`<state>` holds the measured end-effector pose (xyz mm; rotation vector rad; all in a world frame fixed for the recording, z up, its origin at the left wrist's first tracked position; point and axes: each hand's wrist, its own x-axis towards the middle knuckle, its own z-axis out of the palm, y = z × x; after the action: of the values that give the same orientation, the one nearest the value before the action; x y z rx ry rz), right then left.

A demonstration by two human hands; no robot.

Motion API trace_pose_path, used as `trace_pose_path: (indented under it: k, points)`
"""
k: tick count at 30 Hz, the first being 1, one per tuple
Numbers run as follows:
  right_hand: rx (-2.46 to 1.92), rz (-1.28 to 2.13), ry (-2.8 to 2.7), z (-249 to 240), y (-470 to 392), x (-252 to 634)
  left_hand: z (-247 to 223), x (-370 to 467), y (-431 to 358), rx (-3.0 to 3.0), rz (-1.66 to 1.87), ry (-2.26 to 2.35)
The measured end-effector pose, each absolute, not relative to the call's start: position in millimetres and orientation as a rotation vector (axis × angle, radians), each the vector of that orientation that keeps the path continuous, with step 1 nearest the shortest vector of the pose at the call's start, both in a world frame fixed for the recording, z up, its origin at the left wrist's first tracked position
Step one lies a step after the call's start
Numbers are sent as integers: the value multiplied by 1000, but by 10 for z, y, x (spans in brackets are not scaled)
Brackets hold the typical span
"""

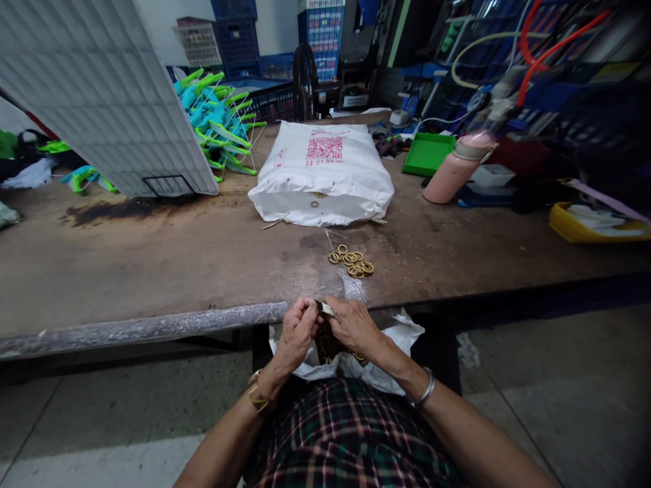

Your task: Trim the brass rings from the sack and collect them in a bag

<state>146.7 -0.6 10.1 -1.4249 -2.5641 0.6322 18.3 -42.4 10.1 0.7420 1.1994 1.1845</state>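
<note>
My left hand (298, 333) is closed in a pinch at the table's front edge, its fingertips on something small and dark that I cannot make out. Close beside it, my right hand (356, 328) is shut on a small flat white piece (327, 310) pointing toward the left fingertips. Below both hands, an opened white sack (404, 333) lies across my lap, with brass-coloured rings (329, 347) inside it, partly hidden by the hands. Several loose brass-coloured rings (350, 259) lie in a small pile on the table just beyond my hands.
A full white sack with a red printed code (323, 159) lies behind the pile on the wooden table (167, 264). Left stand a grey ribbed panel (137, 102) and blue-green plastic pieces (218, 125). Right are a green tray (428, 154), pink bottle (452, 173) and yellow tray (574, 227).
</note>
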Motion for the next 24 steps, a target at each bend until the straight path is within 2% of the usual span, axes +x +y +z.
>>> trace_pose_path:
  k: [17, 24]
  points:
    - [-1566, 552, -2638, 176, 13, 1443, 212, 156, -526, 870, 1162, 1173]
    - [-1711, 258, -2401, 292, 451, 1635, 417, 232, -568, 638, 1117, 865]
